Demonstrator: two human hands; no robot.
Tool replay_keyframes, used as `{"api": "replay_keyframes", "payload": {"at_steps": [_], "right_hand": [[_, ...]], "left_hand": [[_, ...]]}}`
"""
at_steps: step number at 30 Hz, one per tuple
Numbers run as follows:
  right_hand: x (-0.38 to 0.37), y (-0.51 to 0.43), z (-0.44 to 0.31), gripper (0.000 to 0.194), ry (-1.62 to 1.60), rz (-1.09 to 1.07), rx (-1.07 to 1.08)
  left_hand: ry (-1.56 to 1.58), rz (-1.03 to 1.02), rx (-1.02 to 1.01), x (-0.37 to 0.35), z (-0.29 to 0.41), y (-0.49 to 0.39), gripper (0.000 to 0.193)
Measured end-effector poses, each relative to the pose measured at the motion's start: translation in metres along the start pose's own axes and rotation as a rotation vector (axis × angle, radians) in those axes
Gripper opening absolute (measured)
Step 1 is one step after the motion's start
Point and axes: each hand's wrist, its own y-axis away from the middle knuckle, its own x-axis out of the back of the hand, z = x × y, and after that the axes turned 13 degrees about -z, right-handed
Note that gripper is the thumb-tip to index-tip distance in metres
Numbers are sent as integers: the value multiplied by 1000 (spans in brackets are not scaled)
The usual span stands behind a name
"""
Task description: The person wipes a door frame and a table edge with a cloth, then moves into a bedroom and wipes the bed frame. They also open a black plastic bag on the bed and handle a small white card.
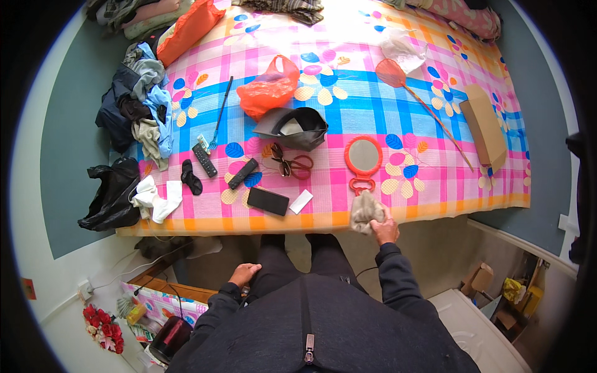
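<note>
My right hand (386, 228) grips a bunched beige cloth (366, 213) at the front edge of the bed. Just beyond the cloth lies a red hand mirror (364, 156), its handle end touching or overlapped by the fabric. My left hand (245, 274) hangs beside my left thigh with its fingers curled, and nothing shows in it. On the bed between the hands' sides are a black smartphone (268, 201), a small white packet (301, 202), a black remote control (243, 174), red-handled scissors (301, 168) and dark sunglasses (281, 161).
A checked floral sheet (345, 186) covers the bed. Left lie white socks (165, 203), a black sock (191, 177), a black plastic bag (112, 193) and piled clothes (140, 102). Farther back sit a grey cap-like item (298, 128) and an orange bag (270, 88). Right: a flyswatter (431, 109), a cardboard box (483, 128).
</note>
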Motion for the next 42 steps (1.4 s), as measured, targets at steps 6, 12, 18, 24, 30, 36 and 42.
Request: {"api": "replay_keyframes", "payload": {"at_steps": [6, 12, 18, 24, 30, 36, 42], "right_hand": [[48, -17, 46, 72, -352, 304, 81], [66, -44, 59, 81, -446, 422, 259], [23, -20, 78, 42, -260, 293, 213], [-62, 85, 94, 46, 6, -928, 16], [-64, 102, 62, 36, 361, -670, 325], [-51, 124, 19, 34, 666, -435, 568], [-25, 129, -3, 29, 437, -455, 709]], "left_hand": [[173, 131, 62, -22, 37, 18, 41], [87, 94, -357, -20, 92, 33, 37], [-222, -175, -425, -36, 86, 36, 47], [-885, -206, -484, -72, 62, 63, 38], [-782, -83, -565, -78, 84, 71, 27], [-474, 65, -669, -81, 71, 74, 24], [-356, -54, -711, -70, 71, 88, 40]]}}
